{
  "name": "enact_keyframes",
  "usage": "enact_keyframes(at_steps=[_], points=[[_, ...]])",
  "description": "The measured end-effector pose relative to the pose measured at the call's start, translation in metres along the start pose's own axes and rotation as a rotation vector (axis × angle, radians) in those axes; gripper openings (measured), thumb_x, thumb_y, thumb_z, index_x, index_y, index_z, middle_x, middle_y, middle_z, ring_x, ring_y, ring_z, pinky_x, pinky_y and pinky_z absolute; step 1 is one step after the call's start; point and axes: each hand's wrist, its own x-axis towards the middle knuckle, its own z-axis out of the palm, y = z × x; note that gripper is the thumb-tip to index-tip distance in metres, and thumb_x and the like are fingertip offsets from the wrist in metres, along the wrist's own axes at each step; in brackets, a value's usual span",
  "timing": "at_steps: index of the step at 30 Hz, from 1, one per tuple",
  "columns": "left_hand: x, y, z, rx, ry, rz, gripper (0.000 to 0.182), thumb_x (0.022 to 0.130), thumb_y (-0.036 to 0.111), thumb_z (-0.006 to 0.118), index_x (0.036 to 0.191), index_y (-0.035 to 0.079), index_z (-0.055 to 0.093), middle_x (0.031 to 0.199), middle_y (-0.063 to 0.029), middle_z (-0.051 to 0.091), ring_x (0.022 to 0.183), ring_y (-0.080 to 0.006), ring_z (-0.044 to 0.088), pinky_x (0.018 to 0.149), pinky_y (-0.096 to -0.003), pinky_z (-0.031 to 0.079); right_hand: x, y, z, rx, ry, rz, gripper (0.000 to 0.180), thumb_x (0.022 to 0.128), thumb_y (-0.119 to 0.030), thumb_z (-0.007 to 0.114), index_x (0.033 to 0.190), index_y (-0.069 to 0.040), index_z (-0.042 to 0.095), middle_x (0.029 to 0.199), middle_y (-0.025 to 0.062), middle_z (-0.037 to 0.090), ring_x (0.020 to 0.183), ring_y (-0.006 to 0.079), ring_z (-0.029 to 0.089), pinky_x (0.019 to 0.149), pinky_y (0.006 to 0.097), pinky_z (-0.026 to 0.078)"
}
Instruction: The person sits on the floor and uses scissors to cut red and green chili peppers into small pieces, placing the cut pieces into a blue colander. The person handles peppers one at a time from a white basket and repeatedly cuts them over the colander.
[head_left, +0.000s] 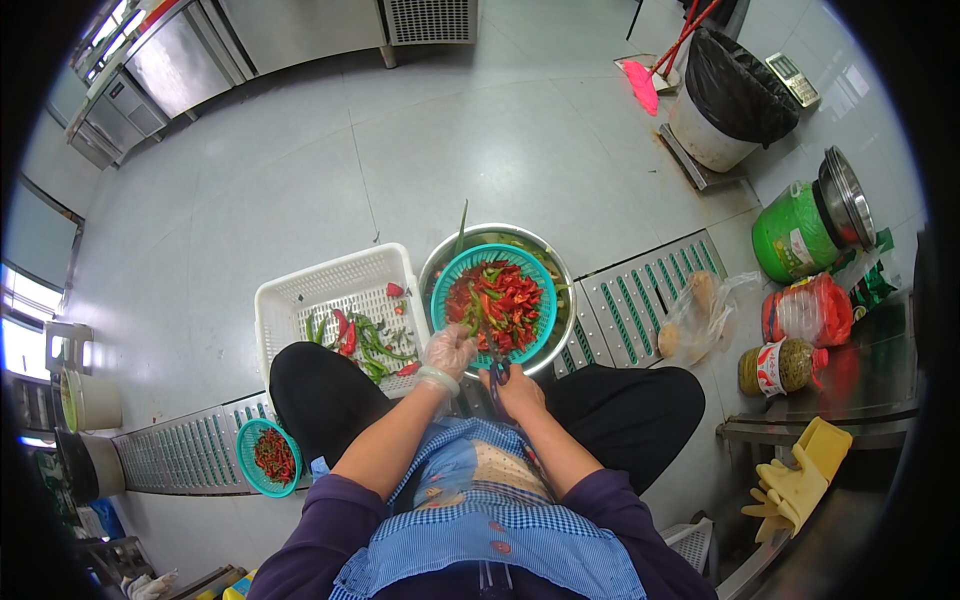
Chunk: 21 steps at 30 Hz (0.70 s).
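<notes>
My left hand (450, 351), in a clear plastic glove, pinches a green chili pepper (474, 313) over a turquoise plastic basket. In my right hand (520, 394) is a pair of scissors (496, 369), its blades pointing over the same basket. Cut red chilies (517, 300) with some green pieces fill much of the turquoise basket (550, 289), which rests in a stainless steel bowl (568, 330). Left of the bowl, a white perforated plastic crate (300, 296) holds whole green chilies (369, 337) and a few red ones (347, 336).
Metal drain grating (622, 300) crosses the floor beneath me. A small turquoise basket (241, 454) of red chilies stands at left. At right are a plastic bag (709, 322), a jar (772, 367), a green bucket (795, 232) and yellow rubber gloves (799, 476). A lined bin (709, 124) stands farther off.
</notes>
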Motion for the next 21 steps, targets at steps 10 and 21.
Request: enact_keyframes(at_steps=[10, 21], points=[[-0.007, 0.031, -0.004, 0.614, 0.115, 0.189, 0.02, 0.071, 0.015, 0.062, 0.087, 0.003, 0.058, 0.069, -0.0153, 0.059, 0.061, -0.0297, 0.058, 0.057, -0.0376, 0.045, 0.0, 0.001, 0.0, -0.061, -0.052, 0.011, 0.075, 0.071, -0.067, 0.046, 0.103, 0.0, 0.053, 0.099, 0.0232, 0.059, 0.097, 0.0361, 0.056, 0.085, 0.0413, 0.041], [-0.009, 0.032, -0.004, 0.648, 0.056, 0.132, 0.022, 0.071, 0.016, 0.061, 0.088, 0.002, 0.059, 0.074, -0.017, 0.059, 0.068, -0.0333, 0.057, 0.062, -0.0395, 0.045, 0.004, 0.004, 0.003, -0.098, -0.053, 0.007, 0.076, 0.072, -0.07, 0.042, 0.099, -0.001, 0.058, 0.096, 0.0245, 0.059, 0.095, 0.0369, 0.056, 0.083, 0.0411, 0.042]])
